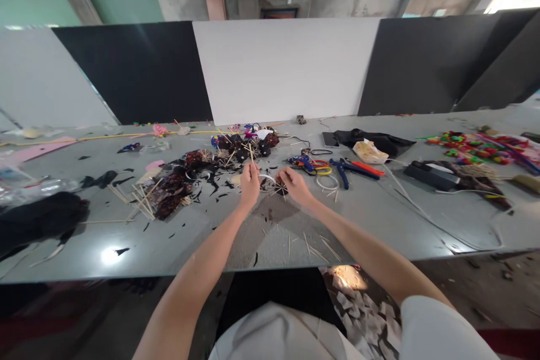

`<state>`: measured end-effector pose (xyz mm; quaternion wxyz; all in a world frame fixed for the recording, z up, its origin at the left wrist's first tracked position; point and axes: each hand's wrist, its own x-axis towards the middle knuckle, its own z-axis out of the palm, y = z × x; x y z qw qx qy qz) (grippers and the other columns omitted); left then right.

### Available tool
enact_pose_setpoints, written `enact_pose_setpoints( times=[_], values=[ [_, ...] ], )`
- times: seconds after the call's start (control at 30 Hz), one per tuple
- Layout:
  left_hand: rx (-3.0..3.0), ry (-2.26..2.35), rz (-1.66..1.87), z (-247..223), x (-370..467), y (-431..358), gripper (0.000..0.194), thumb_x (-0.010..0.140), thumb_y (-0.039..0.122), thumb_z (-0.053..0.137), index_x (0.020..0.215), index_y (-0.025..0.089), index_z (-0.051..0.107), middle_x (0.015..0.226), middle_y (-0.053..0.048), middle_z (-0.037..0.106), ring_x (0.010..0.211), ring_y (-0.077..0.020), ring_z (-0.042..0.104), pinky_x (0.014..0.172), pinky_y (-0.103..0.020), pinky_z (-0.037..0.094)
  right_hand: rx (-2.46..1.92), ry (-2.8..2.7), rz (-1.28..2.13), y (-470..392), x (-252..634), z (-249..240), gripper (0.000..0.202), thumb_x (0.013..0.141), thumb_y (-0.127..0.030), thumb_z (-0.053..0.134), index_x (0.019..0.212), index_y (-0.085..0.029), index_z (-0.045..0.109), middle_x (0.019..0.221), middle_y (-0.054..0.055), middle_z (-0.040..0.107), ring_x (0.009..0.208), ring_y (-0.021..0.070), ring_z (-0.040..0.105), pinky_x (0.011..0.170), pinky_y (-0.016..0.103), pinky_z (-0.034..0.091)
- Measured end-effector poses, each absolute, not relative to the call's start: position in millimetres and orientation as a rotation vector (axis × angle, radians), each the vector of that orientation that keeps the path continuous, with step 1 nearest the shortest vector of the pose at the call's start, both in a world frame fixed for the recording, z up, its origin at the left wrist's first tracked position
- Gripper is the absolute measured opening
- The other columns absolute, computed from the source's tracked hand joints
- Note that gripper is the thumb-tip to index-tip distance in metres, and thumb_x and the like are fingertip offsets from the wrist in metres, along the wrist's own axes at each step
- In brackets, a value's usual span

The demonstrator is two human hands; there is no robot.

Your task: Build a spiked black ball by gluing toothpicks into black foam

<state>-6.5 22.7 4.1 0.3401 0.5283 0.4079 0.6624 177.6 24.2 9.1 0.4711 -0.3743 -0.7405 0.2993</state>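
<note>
My left hand [250, 181] is closed around a thin wooden stick [251, 153] that points up from the fingers. Beside it on the right, my right hand [292, 183] pinches a small dark spiky piece [282, 189] with thin sticks radiating from it. A white ring-like band [266, 181] shows between the two hands, partly hidden. Behind my hands lies a pile of dark bundles [242, 148] with sticks in them. Loose short sticks [306, 243] are scattered on the grey table [270, 247] in front of my right hand.
Right of my hands lie a blue glue gun [304, 164], a roll of white wire [327, 182], blue-handled pliers [341, 171], a phone [330, 139] and a black box [431, 176] with cables. Dark netted material [169, 197] and sticks are at left. Panels [287, 70] stand behind.
</note>
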Motion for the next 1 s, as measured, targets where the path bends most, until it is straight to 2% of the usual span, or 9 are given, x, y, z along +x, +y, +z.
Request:
enact_pose_setpoints(
  times=[0.07, 0.17, 0.23, 0.4, 0.6, 0.83, 1.0],
  values=[
    [1.365, 1.085, 1.732, 6, -7, 21, 0.052, 0.101, 0.073, 0.042, 0.092, 0.023, 0.050, 0.073, 0.003, 0.043, 0.052, -0.0104, 0.038, 0.049, -0.024, 0.036, -0.880, -1.813, 0.773, 21, 176, 11, 0.045, 0.105, -0.060, 0.044, 0.096, -0.022, 0.066, 0.089, 0.004, 0.068, 0.081, 0.0186, 0.061, 0.078, 0.031, 0.047],
    [1.399, 1.124, 1.752, 9, -8, 18, 0.052, 0.102, 0.072, 0.043, 0.091, 0.022, 0.052, 0.073, 0.002, 0.045, 0.053, -0.0109, 0.041, 0.051, -0.025, 0.036, -0.844, -1.864, 0.783, 15, 174, 14, 0.037, 0.100, -0.058, 0.058, 0.100, -0.022, 0.068, 0.091, 0.003, 0.070, 0.081, 0.0189, 0.062, 0.076, 0.031, 0.047],
    [1.431, 1.154, 1.768, 11, -8, 17, 0.051, 0.103, 0.070, 0.043, 0.090, 0.022, 0.053, 0.073, 0.001, 0.047, 0.054, -0.0113, 0.043, 0.052, -0.025, 0.036, -0.849, -1.878, 0.733, 13, 173, 16, 0.033, 0.096, -0.055, 0.065, 0.095, -0.023, 0.069, 0.085, 0.003, 0.070, 0.076, 0.0189, 0.061, 0.073, 0.031, 0.047],
    [1.425, 1.176, 1.775, 10, -6, 17, 0.043, 0.105, 0.062, 0.047, 0.089, 0.022, 0.053, 0.072, 0.001, 0.049, 0.055, -0.0130, 0.044, 0.054, -0.026, 0.037, -0.873, -1.858, 0.586, 13, 173, 20, 0.034, 0.094, -0.052, 0.065, 0.077, -0.023, 0.067, 0.075, 0.003, 0.068, 0.072, 0.0197, 0.060, 0.072, 0.033, 0.046],
    [1.416, 1.148, 1.775, 5, -5, 20, 0.043, 0.104, 0.063, 0.048, 0.089, 0.023, 0.054, 0.072, 0.001, 0.048, 0.057, -0.0142, 0.046, 0.055, -0.027, 0.038, -0.901, -1.805, 0.589, 17, 179, 22, 0.031, 0.092, -0.048, 0.067, 0.074, -0.023, 0.066, 0.074, 0.003, 0.068, 0.072, 0.0200, 0.059, 0.071, 0.033, 0.045],
    [1.095, 0.928, 1.844, 7, -15, 31, 0.047, 0.100, 0.070, 0.051, 0.087, 0.025, 0.044, 0.062, 0.008, 0.027, 0.045, -0.0099, 0.026, 0.046, -0.026, 0.026, -0.941, -1.713, 0.587, 48, 204, 14, 0.022, 0.088, -0.041, 0.064, 0.078, -0.021, 0.065, 0.075, 0.002, 0.066, 0.072, 0.0182, 0.057, 0.069, 0.031, 0.044],
    [0.916, 0.810, 1.894, 8, -27, 41, 0.047, 0.100, 0.070, 0.052, 0.087, 0.026, 0.042, 0.054, 0.012, 0.015, 0.043, -0.0091, 0.018, 0.045, -0.023, 0.026, -1.175, -1.379, 0.332, 77, 248, 14, 0.031, 0.092, -0.049, 0.059, 0.085, -0.020, 0.065, 0.078, 0.004, 0.067, 0.074, 0.0198, 0.056, 0.071, 0.032, 0.043]
  ],
)
